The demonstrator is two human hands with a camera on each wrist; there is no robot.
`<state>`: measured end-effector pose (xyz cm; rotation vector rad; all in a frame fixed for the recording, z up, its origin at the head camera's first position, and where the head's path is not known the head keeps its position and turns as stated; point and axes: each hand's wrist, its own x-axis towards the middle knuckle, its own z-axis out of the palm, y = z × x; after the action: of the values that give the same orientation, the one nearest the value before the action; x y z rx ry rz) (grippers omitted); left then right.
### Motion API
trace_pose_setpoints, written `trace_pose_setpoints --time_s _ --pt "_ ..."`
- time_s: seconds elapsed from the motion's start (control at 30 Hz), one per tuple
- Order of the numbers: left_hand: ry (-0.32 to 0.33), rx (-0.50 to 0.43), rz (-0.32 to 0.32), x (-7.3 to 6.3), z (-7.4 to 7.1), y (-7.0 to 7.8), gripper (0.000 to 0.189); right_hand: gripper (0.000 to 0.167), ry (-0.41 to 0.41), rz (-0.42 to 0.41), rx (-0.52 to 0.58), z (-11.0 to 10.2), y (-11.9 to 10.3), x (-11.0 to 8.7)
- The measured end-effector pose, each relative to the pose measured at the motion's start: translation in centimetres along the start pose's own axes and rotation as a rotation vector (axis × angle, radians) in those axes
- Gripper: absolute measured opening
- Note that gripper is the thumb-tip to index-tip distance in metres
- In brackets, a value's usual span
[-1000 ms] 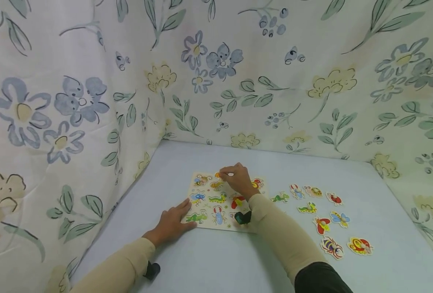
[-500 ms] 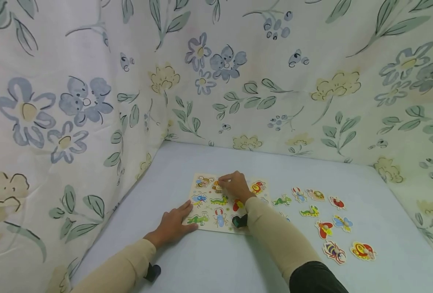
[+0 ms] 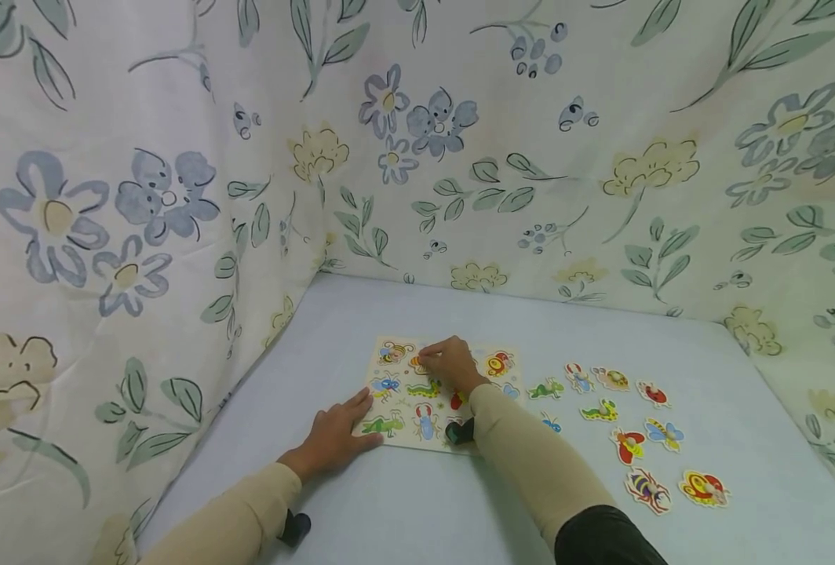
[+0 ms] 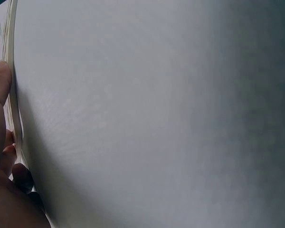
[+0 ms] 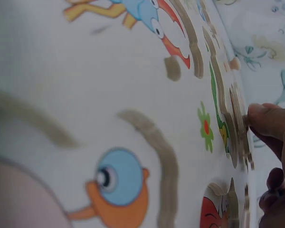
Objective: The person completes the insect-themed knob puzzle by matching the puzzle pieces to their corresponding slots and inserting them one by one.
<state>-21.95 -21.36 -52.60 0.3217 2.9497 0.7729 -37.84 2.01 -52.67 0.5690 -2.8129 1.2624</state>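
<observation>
A wooden insect puzzle board (image 3: 410, 441) lies flat on the table. My left hand (image 3: 336, 435) rests at its lower left corner, fingers along the left side and thumb by the near edge; the left wrist view shows the fingers (image 4: 1, 83) against the board's edge. Over the top row, my right hand (image 3: 453, 362) pinches a small orange-striped insect puzzle piece (image 3: 414, 362) between thumb and fingertips, at a striped bee-like picture. The hand hides much of that piece. Seen from the right wrist, the fingertips (image 5: 259, 116) meet the board (image 5: 104, 76) at its far side.
Loose insect pieces lie right of the board, among them a grasshopper (image 3: 546, 388), a beetle (image 3: 578, 377), a snail (image 3: 611, 379), a ladybug (image 3: 653, 394), a caterpillar (image 3: 599, 410) and a spider (image 3: 647, 490). A floral curtain (image 3: 530, 196) hangs behind and left of the table.
My right hand has moved slightly nearer and lower, bringing the orange-striped piece down over the bee-like picture. The left hand stays on the board's corner. The head view has shifted a little.
</observation>
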Motion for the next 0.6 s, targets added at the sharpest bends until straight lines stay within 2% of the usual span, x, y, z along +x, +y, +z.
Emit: trace_pose_setpoints --time_s 0.3,0.6 --pt "0.006 0.009 -0.003 -0.01 0.11 -0.05 0.080 0.009 0.029 -0.008 0.036 0.26 -0.19 -0.26" --pt "0.004 0.013 0.000 0.09 0.05 0.05 0.080 0.010 0.018 0.030 -0.004 0.43 -0.36 -0.11"
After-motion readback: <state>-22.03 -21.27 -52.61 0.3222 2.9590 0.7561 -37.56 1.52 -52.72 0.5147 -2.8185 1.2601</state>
